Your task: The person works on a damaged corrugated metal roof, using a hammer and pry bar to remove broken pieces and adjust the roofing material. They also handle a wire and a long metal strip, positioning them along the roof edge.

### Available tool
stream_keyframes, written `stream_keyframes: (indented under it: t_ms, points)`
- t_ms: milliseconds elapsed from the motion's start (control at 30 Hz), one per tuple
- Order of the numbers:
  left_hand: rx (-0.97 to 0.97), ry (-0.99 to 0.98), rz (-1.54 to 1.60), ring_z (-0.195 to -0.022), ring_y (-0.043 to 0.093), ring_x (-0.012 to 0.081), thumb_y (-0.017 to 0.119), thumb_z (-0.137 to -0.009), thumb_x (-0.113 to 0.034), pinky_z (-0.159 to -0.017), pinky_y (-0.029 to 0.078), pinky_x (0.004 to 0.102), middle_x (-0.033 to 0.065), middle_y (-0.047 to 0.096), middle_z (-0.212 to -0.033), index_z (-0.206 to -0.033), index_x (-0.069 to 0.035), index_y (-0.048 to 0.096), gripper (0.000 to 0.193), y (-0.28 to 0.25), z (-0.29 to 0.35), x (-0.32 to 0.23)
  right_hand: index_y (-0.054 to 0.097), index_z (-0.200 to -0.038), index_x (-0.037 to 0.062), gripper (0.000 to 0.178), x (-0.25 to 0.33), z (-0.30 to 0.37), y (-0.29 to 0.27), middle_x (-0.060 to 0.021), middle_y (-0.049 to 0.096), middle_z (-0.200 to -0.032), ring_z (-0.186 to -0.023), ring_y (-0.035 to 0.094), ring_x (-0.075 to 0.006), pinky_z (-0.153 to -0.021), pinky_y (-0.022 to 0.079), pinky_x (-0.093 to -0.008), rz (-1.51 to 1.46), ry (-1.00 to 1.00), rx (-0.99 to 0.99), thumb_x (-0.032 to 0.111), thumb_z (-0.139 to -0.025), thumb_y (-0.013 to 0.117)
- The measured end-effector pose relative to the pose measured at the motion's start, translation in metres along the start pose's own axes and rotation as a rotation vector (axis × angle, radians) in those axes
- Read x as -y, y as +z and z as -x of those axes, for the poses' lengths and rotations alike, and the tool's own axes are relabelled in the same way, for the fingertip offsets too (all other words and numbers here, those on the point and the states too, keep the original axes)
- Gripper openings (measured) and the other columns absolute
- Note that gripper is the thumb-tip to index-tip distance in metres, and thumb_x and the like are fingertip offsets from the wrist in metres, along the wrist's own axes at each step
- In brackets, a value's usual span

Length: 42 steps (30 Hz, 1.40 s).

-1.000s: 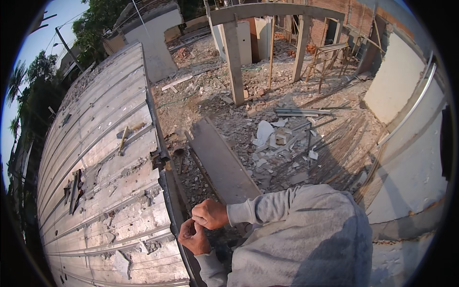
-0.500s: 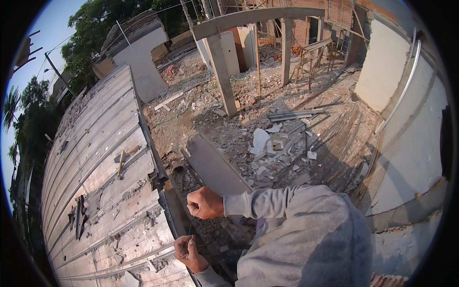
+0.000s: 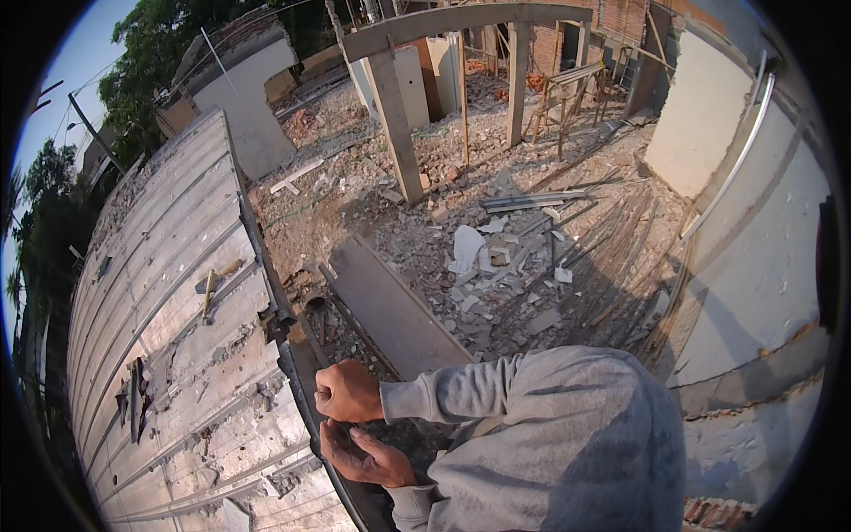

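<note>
My right hand point(image 3: 350, 391), its grey sleeve coming in from the right, is closed in a fist at the dark edge of the metal sheet roof point(image 3: 191, 390). Just below it is my left hand point(image 3: 372, 457), fingers curled and thumb bent in, almost touching the right. A thin wire ran between the two hands in the earlier picture; at this moment the fingers hide it. Both hands are over the roof's dark metal border point(image 3: 308, 410).
On the roof lie a hammer point(image 3: 209, 295), dark metal scraps point(image 3: 135, 403) and loose debris. Below, a long flat board point(image 3: 390, 315) leans over rubble. Broken white pieces point(image 3: 467, 248), metal bars point(image 3: 532, 202) and a concrete frame point(image 3: 396, 124) stand or lie beyond. A pale wall point(image 3: 753, 239) rises at right.
My hands have come together: the right moved down and left, and the left lies close under it. The wire between them is no longer visible. The view has shifted slightly.
</note>
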State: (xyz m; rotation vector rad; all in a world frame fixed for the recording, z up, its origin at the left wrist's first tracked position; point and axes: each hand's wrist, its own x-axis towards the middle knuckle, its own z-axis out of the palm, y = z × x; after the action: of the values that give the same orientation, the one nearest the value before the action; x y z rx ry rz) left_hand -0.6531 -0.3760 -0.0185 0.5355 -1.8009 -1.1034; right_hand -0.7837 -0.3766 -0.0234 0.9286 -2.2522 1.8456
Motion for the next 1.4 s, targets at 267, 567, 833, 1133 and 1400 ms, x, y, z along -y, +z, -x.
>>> stream_keyframes:
  t_ms: [267,567,833,1133,1400]
  points:
    - [0.171,-0.140,-0.026,-0.112,0.063,0.0268,0.062,-0.104,-0.023,-0.097,0.051,0.0399,0.0159,0.061,-0.120,-0.135,0.007,0.064,0.043,-0.020,-0.036,0.031,0.066,-0.068,-0.0007,0.018,0.020,0.018,-0.011,-0.0262,0.067,-0.071,-0.069,0.069,-0.0448,-0.063,0.053,-0.0505,-0.079,0.059,0.168,0.015,-0.077,0.072]
    - [0.300,-0.293,0.254,-0.094,0.060,0.0147,0.078,-0.094,-0.014,-0.085,0.048,0.0312,0.0043,0.061,-0.101,-0.110,0.006,0.070,0.027,-0.030,-0.039,0.045,0.062,-0.064,0.0006,0.015,0.020,0.018,-0.014,-0.0241,0.064,-0.066,-0.061,0.068,-0.0414,-0.054,0.050,-0.0458,-0.122,-0.058,0.171,0.008,-0.073,0.070]
    - [0.182,-0.074,0.003,-0.073,0.063,0.0131,0.062,-0.090,0.008,-0.061,0.052,0.0271,0.0097,0.062,-0.110,-0.116,0.008,0.073,0.029,-0.022,-0.062,0.025,0.062,-0.065,-0.0019,0.018,0.014,0.003,-0.025,-0.0204,0.061,-0.059,-0.049,0.063,-0.0254,-0.048,0.045,-0.0403,-0.130,0.075,0.095,0.007,-0.077,0.073]
    - [0.400,-0.707,0.345,-0.062,0.056,0.0076,0.066,-0.100,-0.004,-0.051,0.041,0.0222,0.0038,0.068,-0.084,-0.115,0.007,0.072,0.020,-0.029,-0.082,0.026,0.071,-0.083,-0.0016,0.023,0.009,-0.023,-0.079,-0.0062,0.067,-0.066,-0.058,0.061,-0.0111,-0.054,0.049,-0.0285,-0.212,0.027,0.399,0.016,-0.088,0.084]
    - [0.467,-0.836,0.489,-0.060,0.053,0.0066,0.065,-0.102,-0.008,-0.051,0.039,0.0222,0.0015,0.065,-0.082,-0.116,0.007,0.072,0.022,-0.030,-0.071,0.034,0.070,-0.106,0.0030,0.030,0.026,-0.015,-0.069,-0.0090,0.067,-0.101,-0.088,0.071,-0.0268,-0.072,0.059,-0.0366,0.053,-0.575,0.372,0.001,-0.078,0.080]
